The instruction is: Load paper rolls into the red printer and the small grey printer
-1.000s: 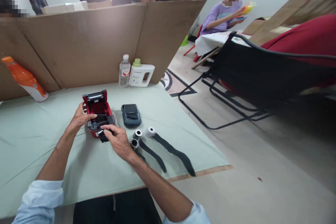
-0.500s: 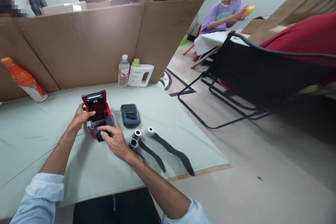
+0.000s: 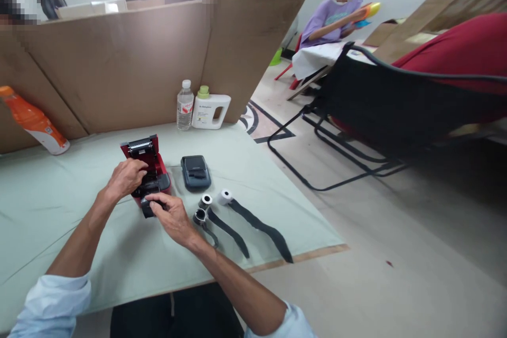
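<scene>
A red and black portable printer [image 3: 163,177] stands on the cloth with its lid raised. My left hand [image 3: 125,177] is arched over the printer's left side, fingers stretched towards the compartment; its thumb and what the fingertips touch are hidden. At the printer's front, my right hand [image 3: 172,216] pinches a black strip [image 3: 147,208] between thumb and fingers. A dark, closed portable printer [image 3: 196,172] lies to the right. Nearer me are a white paper roll [image 3: 225,197] with a black tail, a smaller roll [image 3: 205,201] and a ring-shaped roll [image 3: 199,216].
A cardboard partition [image 3: 119,63] borders the table [image 3: 99,253] at the back. Before it stand a water bottle [image 3: 185,105], a white jug [image 3: 209,113] and a leaning orange bottle [image 3: 37,121]. Right of the table are a black folding chair [image 3: 376,95] and a person in purple [image 3: 328,24].
My left hand has shifted from gripping the printer's left side to arching over its compartment. My right hand keeps the black strip at the front, slightly lower. The view has shifted a little.
</scene>
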### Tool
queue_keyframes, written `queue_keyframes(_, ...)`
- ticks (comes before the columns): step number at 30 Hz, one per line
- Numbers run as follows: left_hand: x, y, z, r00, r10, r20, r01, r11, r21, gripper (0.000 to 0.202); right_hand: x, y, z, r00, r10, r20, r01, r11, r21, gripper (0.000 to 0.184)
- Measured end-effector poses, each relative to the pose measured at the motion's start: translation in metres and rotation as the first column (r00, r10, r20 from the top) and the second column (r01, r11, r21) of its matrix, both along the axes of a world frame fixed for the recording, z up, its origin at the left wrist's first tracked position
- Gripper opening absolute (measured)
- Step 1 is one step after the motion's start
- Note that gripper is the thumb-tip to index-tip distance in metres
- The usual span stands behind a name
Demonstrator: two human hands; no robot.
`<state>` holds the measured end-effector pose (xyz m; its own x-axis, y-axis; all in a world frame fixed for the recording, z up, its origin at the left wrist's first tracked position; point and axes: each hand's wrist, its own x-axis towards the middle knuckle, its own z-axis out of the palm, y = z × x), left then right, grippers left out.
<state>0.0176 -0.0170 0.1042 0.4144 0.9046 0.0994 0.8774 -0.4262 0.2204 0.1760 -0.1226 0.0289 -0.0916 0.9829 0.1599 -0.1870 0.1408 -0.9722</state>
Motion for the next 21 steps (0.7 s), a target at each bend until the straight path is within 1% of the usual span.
queue_keyframes(1,0.005,0.005,0.004,0.994,-0.025,-0.104,0.019,0.998,-0.053,0.030,0.000,0.000,-0.001,1.000,-0.006,0.000,0.006,1.000,0.003,0.028)
queue_keyframes(3,0.013,0.014,0.008,0.958,-0.093,-0.271,0.054,0.988,-0.146,0.034,0.000,0.001,-0.002,1.000,-0.015,0.001,0.015,1.000,0.006,0.028)
queue_keyframes(5,0.018,0.021,0.009,0.926,-0.163,-0.340,0.100,0.976,-0.195,0.037,0.001,0.002,-0.004,1.000,-0.026,0.002,0.026,1.000,0.012,0.028)
queue_keyframes(7,0.019,0.025,0.007,0.922,-0.199,-0.331,0.130,0.967,-0.219,0.040,0.002,0.003,-0.005,1.000,-0.029,0.000,0.029,0.999,0.015,0.027)
queue_keyframes(10,0.014,0.026,0.002,0.947,-0.195,-0.255,0.137,0.964,-0.227,0.042,0.002,0.003,-0.004,1.000,-0.018,-0.008,0.018,1.000,0.003,0.027)
queue_keyframes(15,0.006,0.022,-0.009,0.991,-0.079,-0.108,0.064,0.989,-0.134,0.043,0.001,0.003,0.001,0.999,-0.022,-0.025,0.021,1.000,-0.009,0.027)
queue_keyframes(18,0.006,0.020,-0.015,0.995,-0.051,-0.083,0.042,0.994,-0.104,0.044,0.002,0.003,0.005,0.999,-0.028,-0.032,0.028,1.000,-0.015,0.027)
queue_keyframes(21,0.010,0.020,-0.015,0.996,-0.025,-0.091,0.016,0.994,-0.108,0.043,0.004,0.003,0.006,1.000,-0.024,-0.019,0.024,1.000,-0.012,0.027)
